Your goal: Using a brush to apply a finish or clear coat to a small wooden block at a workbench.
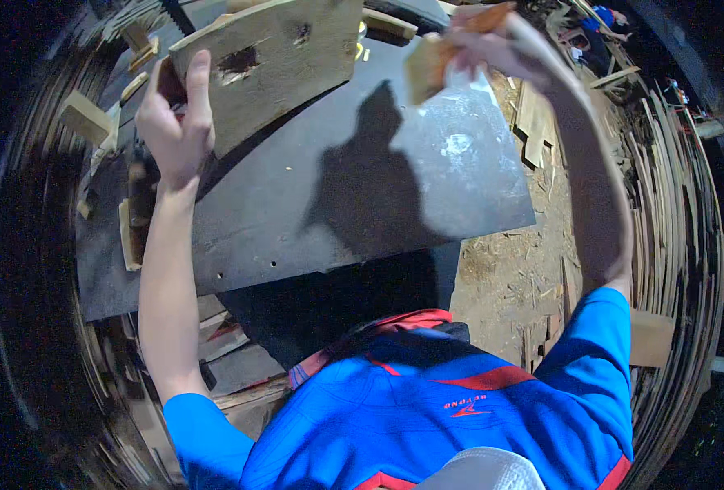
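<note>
My left hand (174, 122) grips the left end of a wide, pale wooden board (280, 65) with a curved edge and two dark knots, tilted up over a dark flat work surface (313, 253). High on the right, my right hand (492, 53) holds a brush (431, 69) with an orange handle and pale bristles, blurred by motion and a little apart from the board. A shadow of my head and raised arm falls on the work surface between my hands.
Wooden offcuts (88, 118) lie along the left side. On the right are a floor (501, 286) strewn with chips and long stacked planks (664, 237). A person in blue (603, 20) is at the far top right, among scattered wood.
</note>
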Demonstrator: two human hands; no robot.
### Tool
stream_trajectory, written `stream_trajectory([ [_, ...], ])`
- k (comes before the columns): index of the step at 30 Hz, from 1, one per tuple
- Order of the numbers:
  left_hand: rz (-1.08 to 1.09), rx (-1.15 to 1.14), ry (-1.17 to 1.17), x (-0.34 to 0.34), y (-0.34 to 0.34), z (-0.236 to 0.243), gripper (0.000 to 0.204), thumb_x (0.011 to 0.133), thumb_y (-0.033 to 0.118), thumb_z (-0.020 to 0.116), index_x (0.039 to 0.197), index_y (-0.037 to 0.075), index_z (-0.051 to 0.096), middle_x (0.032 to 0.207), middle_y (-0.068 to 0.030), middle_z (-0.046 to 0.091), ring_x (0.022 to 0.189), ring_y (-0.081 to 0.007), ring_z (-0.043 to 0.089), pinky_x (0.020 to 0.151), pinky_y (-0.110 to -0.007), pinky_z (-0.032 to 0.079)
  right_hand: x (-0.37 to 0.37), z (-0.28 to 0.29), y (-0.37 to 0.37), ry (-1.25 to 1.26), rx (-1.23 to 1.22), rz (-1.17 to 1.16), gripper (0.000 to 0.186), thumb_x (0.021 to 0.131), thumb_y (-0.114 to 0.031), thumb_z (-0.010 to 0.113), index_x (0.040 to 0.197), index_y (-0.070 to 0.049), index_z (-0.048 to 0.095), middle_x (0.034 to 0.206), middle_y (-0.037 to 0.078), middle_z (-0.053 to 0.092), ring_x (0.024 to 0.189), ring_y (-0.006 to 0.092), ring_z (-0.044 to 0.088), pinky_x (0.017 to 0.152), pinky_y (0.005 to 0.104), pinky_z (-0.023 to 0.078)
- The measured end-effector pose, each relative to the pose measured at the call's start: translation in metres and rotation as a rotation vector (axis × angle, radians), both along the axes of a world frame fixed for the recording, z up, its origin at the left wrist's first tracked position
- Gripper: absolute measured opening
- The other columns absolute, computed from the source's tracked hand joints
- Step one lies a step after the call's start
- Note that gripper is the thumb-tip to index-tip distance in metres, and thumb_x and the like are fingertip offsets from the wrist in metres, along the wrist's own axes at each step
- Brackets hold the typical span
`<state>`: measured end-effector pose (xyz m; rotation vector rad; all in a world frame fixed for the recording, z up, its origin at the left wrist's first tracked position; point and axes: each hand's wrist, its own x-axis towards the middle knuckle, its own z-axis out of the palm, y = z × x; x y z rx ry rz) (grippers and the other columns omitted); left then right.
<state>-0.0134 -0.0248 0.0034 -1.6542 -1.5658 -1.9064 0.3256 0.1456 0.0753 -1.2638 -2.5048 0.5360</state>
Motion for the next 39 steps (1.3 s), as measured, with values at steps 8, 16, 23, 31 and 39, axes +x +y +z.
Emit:
stream_trajectory([
  [8,0.001,0.04,0.008,0.015,0.004,0.009,0.03,0.095,0.029,0.069,0.093,0.0,0.066,0.067,-0.0009,0.063,0.061,-0.0062,0.054,0.06,-0.023,0.045,0.097,0.023,0.039,-0.794,0.554,-0.354,0.018,0.098,-0.021,0.061,0.087,-0.008,0.065,0.072,0.006,0.068,0.062,0.0131,0.068,0.05,0.0278,0.051],
  [16,0.054,-0.114,-0.036,0.0,-0.008,0.002,0.029,0.097,0.027,0.066,0.09,-0.002,0.064,0.071,-0.0014,0.064,0.064,-0.0059,0.054,0.063,-0.022,0.044,-0.033,0.019,-0.011,0.122,-0.002,0.039,0.032,0.098,-0.021,0.062,0.078,0.003,0.07,0.064,0.009,0.07,0.057,0.013,0.07,0.05,0.0271,0.055],
  [23,-0.038,-0.108,-0.134,0.013,0.0,0.004,0.028,0.098,0.027,0.066,0.09,-0.001,0.064,0.072,-0.0017,0.064,0.066,-0.0062,0.055,0.065,-0.023,0.045,-0.057,-0.033,0.035,0.353,-0.201,-0.031,0.023,0.097,-0.027,0.06,0.092,-0.005,0.066,0.074,0.005,0.071,0.06,0.0083,0.066,0.046,0.0218,0.046],
  [31,-0.039,-0.076,-0.044,0.013,-0.002,0.01,0.028,0.097,0.025,0.066,0.096,-0.003,0.065,0.077,-0.0043,0.067,0.072,-0.0071,0.058,0.07,-0.024,0.048,0.079,-0.002,0.053,-0.249,0.171,-0.398,0.026,0.092,-0.026,0.059,0.085,-0.003,0.068,0.062,0.011,0.067,0.054,0.0206,0.068,0.05,0.0345,0.053],
  [39,0.003,-0.087,-0.026,0.003,-0.004,0.002,0.027,0.097,0.025,0.066,0.097,-0.002,0.065,0.078,-0.0046,0.068,0.072,-0.0076,0.059,0.068,-0.024,0.047,0.005,0.012,0.03,0.09,-0.069,0.07,0.021,0.098,-0.022,0.06,0.089,-0.005,0.068,0.071,0.003,0.068,0.059,0.0087,0.065,0.048,0.0258,0.05],
])
